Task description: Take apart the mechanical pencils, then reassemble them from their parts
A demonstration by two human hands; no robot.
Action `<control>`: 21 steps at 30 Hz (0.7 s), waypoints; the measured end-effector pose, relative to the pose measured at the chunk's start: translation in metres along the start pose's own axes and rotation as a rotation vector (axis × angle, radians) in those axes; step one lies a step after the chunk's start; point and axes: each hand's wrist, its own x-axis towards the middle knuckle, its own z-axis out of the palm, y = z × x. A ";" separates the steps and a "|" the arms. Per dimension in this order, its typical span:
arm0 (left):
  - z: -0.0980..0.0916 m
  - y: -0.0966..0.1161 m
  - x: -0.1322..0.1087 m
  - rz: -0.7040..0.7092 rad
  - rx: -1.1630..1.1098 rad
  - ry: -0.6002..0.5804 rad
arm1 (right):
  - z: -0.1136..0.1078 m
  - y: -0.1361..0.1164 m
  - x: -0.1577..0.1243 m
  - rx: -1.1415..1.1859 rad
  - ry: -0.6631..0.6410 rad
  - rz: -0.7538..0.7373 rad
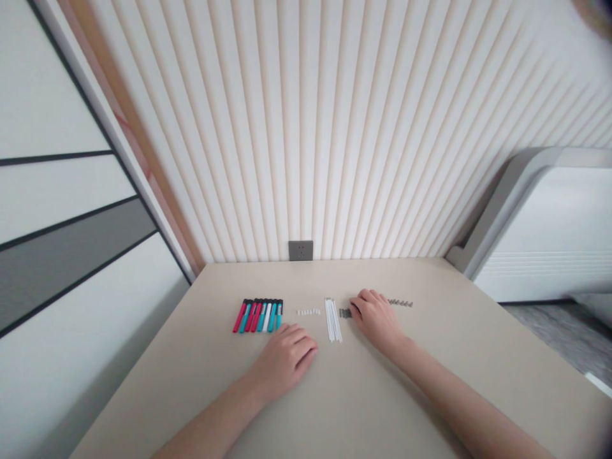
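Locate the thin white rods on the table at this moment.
In the head view, the thin white rods lie right of the small white pieces and just left of the small dark pieces by the right hand.

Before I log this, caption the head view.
Left hand near pen-like tubes, right hand by small gray pieces, white rods between them on a beige table.
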 end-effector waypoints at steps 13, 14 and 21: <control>0.000 0.003 -0.002 0.003 0.004 -0.029 | 0.009 0.007 -0.021 0.094 0.002 0.030; -0.001 0.004 -0.002 0.003 0.004 -0.033 | 0.009 0.006 -0.021 0.097 0.009 0.025; -0.001 0.004 -0.002 0.026 -0.027 -0.013 | 0.008 0.010 -0.020 0.096 -0.002 0.044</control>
